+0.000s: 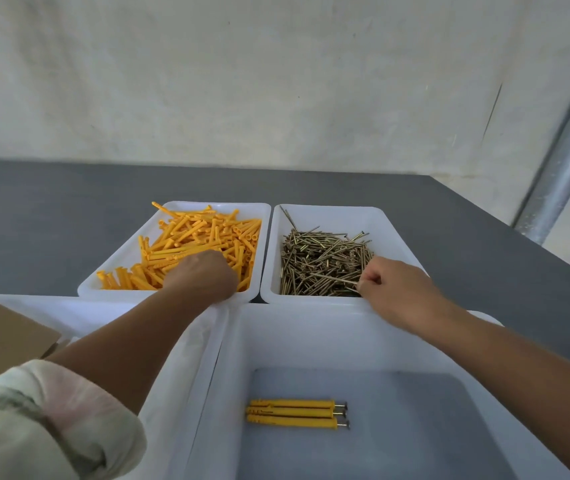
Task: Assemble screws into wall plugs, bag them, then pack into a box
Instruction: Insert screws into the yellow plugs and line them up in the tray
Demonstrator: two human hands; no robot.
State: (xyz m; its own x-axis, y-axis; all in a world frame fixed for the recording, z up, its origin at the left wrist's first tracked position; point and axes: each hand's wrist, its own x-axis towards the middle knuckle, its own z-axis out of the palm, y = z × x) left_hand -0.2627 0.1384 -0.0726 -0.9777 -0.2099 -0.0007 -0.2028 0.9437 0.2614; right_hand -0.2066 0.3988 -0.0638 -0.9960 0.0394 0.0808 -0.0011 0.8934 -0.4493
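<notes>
Two white trays stand side by side on the dark table. The left tray (120, 261) holds a heap of orange wall plugs (200, 240). The right tray (391, 230) holds a heap of brass screws (321, 261). My left hand (203, 275) reaches down into the plugs with its fingers curled under and hidden; what they hold cannot be seen. My right hand (397, 289) pinches one screw (342, 279) at the near right edge of the screw heap. In the near white bin (235, 358) lie three assembled plugs with screws (297, 414), side by side.
A cardboard box flap (2, 337) shows at the left edge, next to another white tray (68, 310). A metal pole (567, 147) leans at the right. A pale wall stands behind the table (51, 209).
</notes>
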